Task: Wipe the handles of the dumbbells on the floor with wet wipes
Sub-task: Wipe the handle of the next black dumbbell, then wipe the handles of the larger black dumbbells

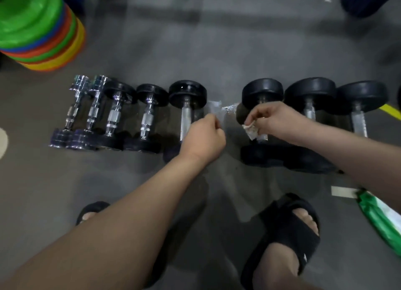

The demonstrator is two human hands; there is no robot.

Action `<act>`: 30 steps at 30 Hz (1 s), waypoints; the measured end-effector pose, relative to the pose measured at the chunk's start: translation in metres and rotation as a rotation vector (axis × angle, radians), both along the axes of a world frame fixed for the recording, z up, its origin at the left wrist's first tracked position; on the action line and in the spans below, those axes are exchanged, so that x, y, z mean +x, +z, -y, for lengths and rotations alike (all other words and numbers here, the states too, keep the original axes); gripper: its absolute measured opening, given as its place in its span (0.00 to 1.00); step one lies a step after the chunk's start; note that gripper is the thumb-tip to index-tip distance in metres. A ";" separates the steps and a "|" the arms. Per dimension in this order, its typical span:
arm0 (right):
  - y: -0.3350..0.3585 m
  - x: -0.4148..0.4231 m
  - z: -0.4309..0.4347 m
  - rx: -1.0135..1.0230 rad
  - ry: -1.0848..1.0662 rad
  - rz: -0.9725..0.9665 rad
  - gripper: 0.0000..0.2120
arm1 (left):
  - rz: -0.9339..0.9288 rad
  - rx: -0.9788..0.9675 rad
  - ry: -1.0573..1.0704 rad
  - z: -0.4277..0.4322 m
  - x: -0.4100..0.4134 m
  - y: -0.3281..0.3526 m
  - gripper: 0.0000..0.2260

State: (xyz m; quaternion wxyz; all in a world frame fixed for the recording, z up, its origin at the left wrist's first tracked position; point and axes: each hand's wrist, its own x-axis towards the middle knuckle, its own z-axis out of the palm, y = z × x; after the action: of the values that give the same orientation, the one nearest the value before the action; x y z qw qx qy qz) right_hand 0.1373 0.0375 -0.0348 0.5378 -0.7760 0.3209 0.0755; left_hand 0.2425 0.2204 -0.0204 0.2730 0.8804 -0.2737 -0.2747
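Several dumbbells lie in a row on the grey floor, chrome ones [74,114] at the left and black-ended ones [310,107] at the right. My right hand [273,120] pinches a crumpled wet wipe [250,130] against the handle of a black dumbbell [261,92] right of the gap. My left hand [205,138] hovers with curled fingers beside the handle of the black dumbbell [187,94] left of the gap; whether it holds anything is hidden. A torn wipe wrapper [219,109] lies in the gap between those two dumbbells.
A stack of coloured discs [39,29], green on top, stands at the far left. A green and white packet [382,222] and a white strip [344,191] lie on the floor at the right. My feet in black slides [290,226] stand just before the row. A yellow strap [390,111] shows far right.
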 end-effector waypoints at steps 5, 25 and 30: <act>0.004 -0.037 0.050 0.064 -0.196 0.059 0.09 | 0.018 0.003 -0.169 0.075 -0.017 0.001 0.07; -0.040 -0.358 0.142 -0.351 -1.115 -0.152 0.07 | 0.058 -0.100 -0.757 0.242 -0.209 -0.018 0.05; -0.057 -0.377 0.163 -0.419 -1.065 -0.243 0.12 | 0.053 -0.119 -0.813 0.263 -0.236 -0.017 0.05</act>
State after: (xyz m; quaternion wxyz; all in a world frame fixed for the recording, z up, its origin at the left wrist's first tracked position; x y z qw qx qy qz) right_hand -0.2400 -0.1251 -0.0916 0.2960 -0.5835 0.7340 -0.1819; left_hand 0.0069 -0.0422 -0.0374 0.1856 0.6898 -0.6217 -0.3212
